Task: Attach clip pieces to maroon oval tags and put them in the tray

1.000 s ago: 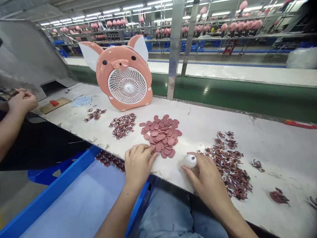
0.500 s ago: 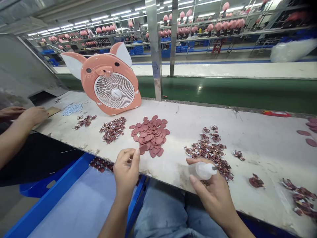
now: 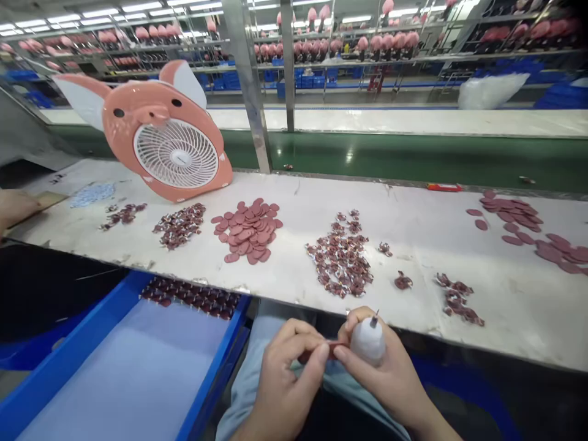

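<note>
Above my lap, just off the table's front edge, my left hand (image 3: 291,370) pinches a dark red oval disc (image 3: 337,349) between thumb and fingers. My right hand (image 3: 392,367) is wrapped around a small white squeeze bottle (image 3: 368,343) whose thin needle tip points up. Its thumb and forefinger also touch the right end of the disc. Beyond the hands lies a heap of small dark red parts with wire-like bits (image 3: 342,260). A pile of flat red oval discs (image 3: 250,229) lies to its left.
A pink pig-shaped fan (image 3: 169,153) stands at the back left. A blue crate (image 3: 214,380) below the table holds rows of dark pieces (image 3: 193,297). More red discs (image 3: 514,211) lie at right. Another person's hand (image 3: 18,208) shows at the far left.
My left hand has drawn a disc from the pile back over my lap. My right hand, still holding the bottle, has come beside it and now touches the disc. The view has swung right.
</note>
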`<state>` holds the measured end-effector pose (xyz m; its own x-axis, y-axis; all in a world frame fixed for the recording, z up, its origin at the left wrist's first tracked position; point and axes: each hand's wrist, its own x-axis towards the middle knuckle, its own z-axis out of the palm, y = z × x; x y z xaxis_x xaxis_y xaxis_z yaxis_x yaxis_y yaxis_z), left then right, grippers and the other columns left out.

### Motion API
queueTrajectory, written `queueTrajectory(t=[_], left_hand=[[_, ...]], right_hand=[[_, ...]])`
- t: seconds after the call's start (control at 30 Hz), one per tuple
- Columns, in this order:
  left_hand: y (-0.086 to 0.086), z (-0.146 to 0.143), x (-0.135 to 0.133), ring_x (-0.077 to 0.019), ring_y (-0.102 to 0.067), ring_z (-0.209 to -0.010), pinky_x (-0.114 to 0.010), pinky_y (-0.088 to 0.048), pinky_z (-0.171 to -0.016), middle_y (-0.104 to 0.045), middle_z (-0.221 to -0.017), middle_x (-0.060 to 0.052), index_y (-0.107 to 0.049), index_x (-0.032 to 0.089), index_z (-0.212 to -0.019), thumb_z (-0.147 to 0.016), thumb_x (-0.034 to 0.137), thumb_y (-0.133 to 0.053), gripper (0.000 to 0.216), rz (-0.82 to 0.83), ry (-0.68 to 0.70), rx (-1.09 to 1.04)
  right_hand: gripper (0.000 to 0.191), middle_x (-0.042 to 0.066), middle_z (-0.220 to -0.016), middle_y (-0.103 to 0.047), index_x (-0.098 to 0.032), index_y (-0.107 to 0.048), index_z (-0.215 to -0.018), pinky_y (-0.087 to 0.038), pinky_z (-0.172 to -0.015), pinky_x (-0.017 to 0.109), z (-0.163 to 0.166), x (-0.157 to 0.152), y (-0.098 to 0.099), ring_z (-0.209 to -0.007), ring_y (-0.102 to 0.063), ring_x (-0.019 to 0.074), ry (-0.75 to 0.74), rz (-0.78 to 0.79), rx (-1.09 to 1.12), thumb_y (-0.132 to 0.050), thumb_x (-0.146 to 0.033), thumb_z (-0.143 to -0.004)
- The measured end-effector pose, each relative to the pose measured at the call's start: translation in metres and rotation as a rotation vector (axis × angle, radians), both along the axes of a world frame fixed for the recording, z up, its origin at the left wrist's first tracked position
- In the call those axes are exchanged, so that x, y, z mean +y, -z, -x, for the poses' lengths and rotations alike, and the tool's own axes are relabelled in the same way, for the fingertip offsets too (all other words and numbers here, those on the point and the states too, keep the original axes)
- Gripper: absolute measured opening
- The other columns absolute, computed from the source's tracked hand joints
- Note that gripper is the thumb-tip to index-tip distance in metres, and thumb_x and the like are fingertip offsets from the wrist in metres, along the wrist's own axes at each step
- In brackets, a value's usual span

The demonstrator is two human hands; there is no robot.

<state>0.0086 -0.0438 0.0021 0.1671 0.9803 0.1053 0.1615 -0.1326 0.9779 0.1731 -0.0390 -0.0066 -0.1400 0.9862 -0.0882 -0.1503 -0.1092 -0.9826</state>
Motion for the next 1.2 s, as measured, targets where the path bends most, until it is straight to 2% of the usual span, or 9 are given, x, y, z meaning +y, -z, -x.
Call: queueTrajectory(t=[0.1, 0.17, 0.3, 0.5, 0.67, 0.8, 0.93, 1.07, 1.2], left_hand=[[0.009, -0.008, -0.013, -0.0163, -0.057, -0.081, -0.028, -0.046, -0.073, -0.06, -0.094, -0.005, -0.07, 0.026, -0.108, -0.084, 0.028, -0.064, 0.025, 0.048, 0.111, -0.194], [0.015, -0.013, -0.021, -0.0168, -0.055, -0.083, -0.03, -0.046, -0.074, -0.056, -0.095, -0.005, -0.067, 0.029, -0.116, -0.081, 0.031, -0.069, 0.035, 0.072, 0.14, -0.309], [0.02, -0.017, -0.029, -0.0164, -0.052, -0.083, -0.029, -0.044, -0.074, -0.051, -0.091, -0.003, -0.071, 0.028, -0.109, -0.078, 0.035, -0.072, 0.032, 0.043, 0.112, -0.369], [0.01, -0.02, -0.033, -0.0161, -0.054, -0.078, -0.029, -0.044, -0.07, -0.056, -0.087, -0.004, -0.074, 0.022, -0.101, -0.074, 0.034, -0.075, 0.029, 0.039, 0.079, -0.364], [0.007, -0.023, -0.044, -0.0143, -0.054, -0.074, -0.028, -0.046, -0.073, -0.061, -0.089, -0.005, -0.074, 0.02, -0.104, -0.074, 0.033, -0.075, 0.033, 0.069, 0.057, -0.401], [0.009, -0.018, -0.056, -0.0129, -0.053, -0.071, -0.028, -0.047, -0.073, -0.061, -0.087, -0.004, -0.074, 0.02, -0.104, -0.073, 0.033, -0.076, 0.033, 0.077, 0.003, -0.439], [0.01, -0.01, -0.061, -0.012, -0.056, -0.068, -0.026, -0.046, -0.068, -0.06, -0.087, -0.003, -0.075, 0.019, -0.099, -0.071, 0.033, -0.078, 0.031, 0.088, -0.03, -0.465], [0.009, -0.005, -0.055, -0.0145, -0.061, -0.065, -0.028, -0.047, -0.064, -0.061, -0.082, -0.004, -0.073, 0.016, -0.095, -0.071, 0.04, -0.076, 0.033, 0.125, -0.027, -0.575], [0.011, 0.001, -0.045, -0.0159, -0.062, -0.074, -0.026, -0.047, -0.067, -0.069, -0.084, -0.006, -0.07, 0.017, -0.095, -0.077, 0.044, -0.071, 0.033, 0.171, -0.018, -0.654]], right_hand=[[0.031, -0.004, -0.078, -0.055, -0.025, -0.045, -0.096, -0.045, -0.064, 0.024, -0.004, -0.019, 0.005, -0.07, -0.054, 0.0126, 0.079, 0.043, 0.074, -0.071, -0.035, -0.082], [0.034, -0.004, -0.076, -0.055, -0.026, -0.043, -0.096, -0.045, -0.063, 0.024, 0.0, -0.029, 0.006, -0.068, -0.053, 0.0122, 0.104, 0.056, 0.117, -0.071, -0.037, -0.082], [0.035, -0.003, -0.073, -0.058, -0.024, -0.046, -0.094, -0.046, -0.061, 0.023, 0.008, -0.04, 0.004, -0.067, -0.055, 0.0128, 0.102, 0.066, 0.136, -0.075, -0.037, -0.078], [0.036, -0.001, -0.081, -0.064, -0.025, -0.052, -0.098, -0.051, -0.068, 0.023, 0.002, -0.049, 0.006, -0.074, -0.061, 0.0148, 0.176, 0.092, 0.097, -0.079, -0.035, -0.075], [0.037, -0.001, -0.081, -0.066, -0.025, -0.056, -0.095, -0.054, -0.069, 0.015, -0.001, -0.059, 0.004, -0.078, -0.065, 0.0142, 0.232, 0.132, 0.068, -0.081, -0.035, -0.07], [0.04, 0.001, -0.081, -0.067, -0.024, -0.057, -0.092, -0.056, -0.07, 0.019, 0.004, -0.063, 0.004, -0.074, -0.065, 0.0152, 0.217, 0.187, 0.059, -0.084, -0.036, -0.065], [0.039, 0.0, -0.079, -0.065, -0.024, -0.054, -0.095, -0.055, -0.069, 0.021, 0.011, -0.065, 0.007, -0.077, -0.065, 0.0165, 0.142, 0.141, 0.069, -0.082, -0.033, -0.069], [0.04, -0.002, -0.072, -0.061, -0.026, -0.047, -0.107, -0.05, -0.063, 0.024, 0.019, -0.068, 0.002, -0.064, -0.057, 0.0152, 0.153, 0.067, 0.116, -0.073, -0.039, -0.078], [0.029, 0.001, -0.082, -0.061, -0.025, -0.046, -0.104, -0.048, -0.062, 0.027, 0.022, -0.067, -0.005, -0.067, -0.053, 0.0161, 0.167, 0.023, 0.19, -0.059, -0.041, -0.084]])
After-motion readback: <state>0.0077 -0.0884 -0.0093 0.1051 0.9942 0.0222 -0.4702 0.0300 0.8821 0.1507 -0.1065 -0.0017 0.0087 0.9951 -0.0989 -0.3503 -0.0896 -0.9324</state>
